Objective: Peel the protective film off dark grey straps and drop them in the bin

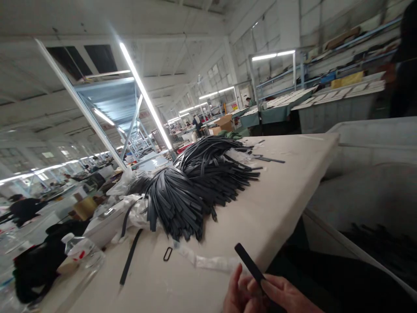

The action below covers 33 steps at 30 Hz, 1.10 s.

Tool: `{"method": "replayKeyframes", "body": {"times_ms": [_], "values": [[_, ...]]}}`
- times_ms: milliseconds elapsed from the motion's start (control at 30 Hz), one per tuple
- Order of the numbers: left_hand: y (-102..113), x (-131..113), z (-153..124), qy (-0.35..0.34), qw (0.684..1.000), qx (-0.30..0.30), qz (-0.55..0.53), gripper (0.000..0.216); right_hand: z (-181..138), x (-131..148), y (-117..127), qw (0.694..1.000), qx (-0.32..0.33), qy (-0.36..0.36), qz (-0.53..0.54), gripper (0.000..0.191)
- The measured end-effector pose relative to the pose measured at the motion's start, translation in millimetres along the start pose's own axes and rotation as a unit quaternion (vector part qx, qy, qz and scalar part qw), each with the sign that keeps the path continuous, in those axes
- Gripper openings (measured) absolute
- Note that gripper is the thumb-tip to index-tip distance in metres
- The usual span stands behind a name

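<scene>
We pinch a flat, dark strap (249,263) between our left hand (239,295) and right hand (286,295); its rounded end juts upward; a heap of straps (195,182) lies behind.

Dark strap (248,262) between both hands' fingers (237,287), strap pile (195,182) beyond

table: pale work table (280,195)
straps: dark pile (195,182) on it
ring: small black loop (167,254)
bottle: plastic bottle (80,254), left edge
</scene>
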<state>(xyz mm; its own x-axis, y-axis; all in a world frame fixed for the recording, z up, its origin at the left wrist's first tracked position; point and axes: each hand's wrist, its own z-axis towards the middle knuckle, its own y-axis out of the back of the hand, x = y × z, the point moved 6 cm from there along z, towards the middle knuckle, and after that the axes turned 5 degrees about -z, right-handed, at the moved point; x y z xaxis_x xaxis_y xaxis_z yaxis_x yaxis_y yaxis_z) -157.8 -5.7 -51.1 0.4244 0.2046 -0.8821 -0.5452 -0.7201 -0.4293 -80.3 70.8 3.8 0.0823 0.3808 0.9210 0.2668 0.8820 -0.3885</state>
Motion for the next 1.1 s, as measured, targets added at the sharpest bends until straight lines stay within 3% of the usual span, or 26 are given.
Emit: {"method": "replayKeyframes", "body": {"times_ms": [100, 200, 300, 567, 733, 867, 1000, 1100], "values": [[-6.1, -5.3, -15.3, 0.012, 0.998, 0.025, 0.053, 0.096, 9.3, 13.3, 6.7, 0.99, -0.021, 0.066, -0.119, 0.052], [-10.4, -14.2, -34.3, 0.06, 0.993, 0.059, 0.086, 0.066, 8.7, 38.6, 23.4, 0.946, -0.082, 0.113, -0.292, 0.051], [-15.8, -19.3, -45.6, 0.091, 0.983, 0.095, 0.125, 0.045, 7.5, 59.4, 25.8, 0.909, -0.08, 0.139, -0.386, 0.048], [-23.6, 0.1, -42.1, 0.171, 0.966, 0.134, 0.14, 0.052, 5.5, 73.1, 12.9, 0.91, -0.061, 0.139, -0.385, 0.035], [-28.5, -2.1, -35.3, 0.163, 0.978, 0.088, 0.09, 0.048, -8.4, 65.3, 38.6, 0.923, -0.115, 0.108, -0.352, 0.043], [-32.2, -3.5, -26.5, 0.183, 0.982, 0.015, -0.037, 0.043, -52.9, 47.2, 61.5, 0.922, -0.137, 0.047, -0.358, 0.053], [-36.6, -0.1, -17.6, 0.198, 0.97, -0.054, -0.133, 0.039, -105.8, 25.1, 55.2, 0.866, -0.099, -0.005, -0.491, 0.052], [-43.7, 4.1, -15.1, 0.204, 0.966, -0.063, -0.145, 0.033, -125.3, 17.3, 44.7, 0.829, -0.101, 0.0, -0.55, 0.048]]}}
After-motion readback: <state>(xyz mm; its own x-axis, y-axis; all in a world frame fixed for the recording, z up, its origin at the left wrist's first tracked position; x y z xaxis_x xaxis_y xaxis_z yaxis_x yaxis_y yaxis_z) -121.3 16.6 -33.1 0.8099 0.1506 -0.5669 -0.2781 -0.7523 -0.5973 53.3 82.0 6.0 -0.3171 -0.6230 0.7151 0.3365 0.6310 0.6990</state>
